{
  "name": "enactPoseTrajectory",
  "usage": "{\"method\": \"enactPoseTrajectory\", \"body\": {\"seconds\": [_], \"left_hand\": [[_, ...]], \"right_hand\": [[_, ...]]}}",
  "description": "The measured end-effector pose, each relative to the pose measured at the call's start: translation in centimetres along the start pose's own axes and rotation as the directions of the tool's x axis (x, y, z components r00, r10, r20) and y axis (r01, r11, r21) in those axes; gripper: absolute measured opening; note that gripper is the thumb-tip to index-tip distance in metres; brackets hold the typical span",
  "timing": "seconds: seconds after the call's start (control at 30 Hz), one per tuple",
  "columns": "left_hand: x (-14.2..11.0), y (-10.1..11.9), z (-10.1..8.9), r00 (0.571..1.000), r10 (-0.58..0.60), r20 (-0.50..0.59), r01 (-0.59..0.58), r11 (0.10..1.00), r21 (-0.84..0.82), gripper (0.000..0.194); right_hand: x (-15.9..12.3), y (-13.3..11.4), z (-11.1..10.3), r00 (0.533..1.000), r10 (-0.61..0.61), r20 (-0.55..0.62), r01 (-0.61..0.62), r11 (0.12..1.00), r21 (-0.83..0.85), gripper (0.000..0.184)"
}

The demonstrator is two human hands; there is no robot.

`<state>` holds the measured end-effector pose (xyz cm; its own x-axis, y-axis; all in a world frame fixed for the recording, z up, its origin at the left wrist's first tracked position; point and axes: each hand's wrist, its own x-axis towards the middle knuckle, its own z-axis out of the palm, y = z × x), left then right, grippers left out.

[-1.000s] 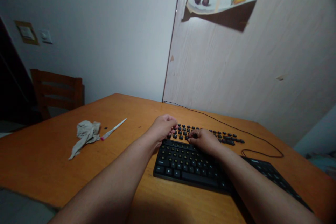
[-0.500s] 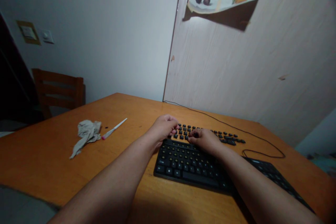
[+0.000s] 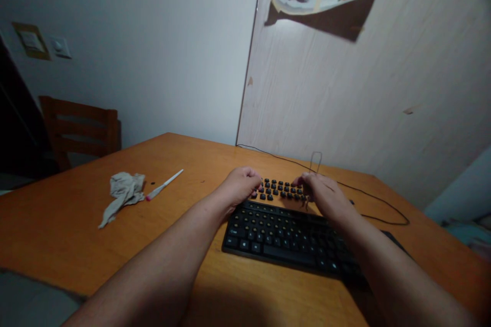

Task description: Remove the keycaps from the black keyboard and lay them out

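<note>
A black keyboard (image 3: 289, 254) lies on the wooden table, bare key stems showing over its left and upper keys. Behind it, loose black keycaps (image 3: 275, 193) stand in rows. My left hand (image 3: 242, 184) rests at the keyboard's upper left corner beside these rows, fingers curled together; whatever they hold is hidden. Over the right part of the rows is my right hand (image 3: 320, 189), its fingertips down among the keycaps. A thin wire loop (image 3: 316, 153), shaped like a keycap puller, sticks up from this hand, which seems closed around it.
Left on the table (image 3: 153, 245) lie a crumpled pale cloth (image 3: 126, 190), a white brush (image 3: 165, 184) with a pink end and a small dark piece (image 3: 152, 183). A black cable (image 3: 376, 197) curves behind the keycaps. A wooden chair (image 3: 80, 122) stands beyond.
My right hand has moved right along the keycap rows, and the wire loop now shows above it. My left hand keeps its place. The view has shifted slightly.
</note>
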<state>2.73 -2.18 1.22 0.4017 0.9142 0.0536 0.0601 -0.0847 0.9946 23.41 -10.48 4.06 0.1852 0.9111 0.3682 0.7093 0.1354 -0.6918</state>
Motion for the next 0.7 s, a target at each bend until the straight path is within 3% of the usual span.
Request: {"method": "enactPoseTrajectory", "body": {"seconds": [0.07,0.3,0.43,0.7], "left_hand": [[0.0,-0.2,0.2,0.999,0.018,0.030,-0.020,0.999,0.049,0.005],[-0.3,-0.5,0.9,0.990,0.056,0.127,-0.086,0.967,0.240,0.012],[-0.8,-0.1,1.1,0.984,0.065,0.164,-0.117,0.935,0.336,0.013],[-1.0,-0.1,1.4,0.967,0.085,0.240,-0.197,0.847,0.493,0.018]], "right_hand": [[-1.1,-0.5,-0.5,1.000,0.014,0.005,-0.015,0.999,0.052,0.044],[-4.0,-0.7,-0.2,0.958,0.101,0.268,-0.209,0.886,0.415,0.038],[-4.7,-0.6,-0.2,0.933,0.113,0.343,-0.258,0.872,0.415,0.028],[-5.3,-0.7,0.2,0.901,0.054,0.430,-0.218,0.914,0.343,0.027]]}}
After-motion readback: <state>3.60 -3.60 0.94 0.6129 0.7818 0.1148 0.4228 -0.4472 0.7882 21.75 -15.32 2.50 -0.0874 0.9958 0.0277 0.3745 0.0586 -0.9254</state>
